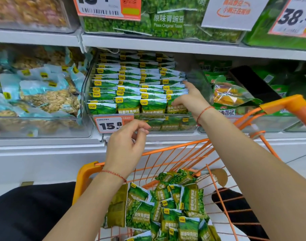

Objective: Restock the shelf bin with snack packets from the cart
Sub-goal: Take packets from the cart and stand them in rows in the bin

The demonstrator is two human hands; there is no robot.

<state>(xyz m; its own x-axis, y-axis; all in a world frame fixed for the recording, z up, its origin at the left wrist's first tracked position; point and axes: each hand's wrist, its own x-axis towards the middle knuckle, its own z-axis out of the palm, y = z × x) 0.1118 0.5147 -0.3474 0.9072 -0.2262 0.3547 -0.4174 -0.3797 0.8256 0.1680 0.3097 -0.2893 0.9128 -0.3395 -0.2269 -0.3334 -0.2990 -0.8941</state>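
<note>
A clear shelf bin (168, 117) on the middle shelf holds neat rows of green garlic pea packets (128, 87). My right hand (190, 98) reaches into the bin's right side, its fingers straight and pressing on the rightmost row of packets. My left hand (126, 145) hovers in front of the bin's price tag (110, 125), fingers loosely curled, with nothing in it. Below, the orange wire cart (166, 150) holds a loose pile of the same green packets (169, 206).
Left of the bin is a bin of blue nut packets (35, 94). To the right lie green and orange snack bags (232, 94) and a black object (253, 84). The shelf above (166, 44) carries green pea bags and price cards. The cart handle (287, 101) is at right.
</note>
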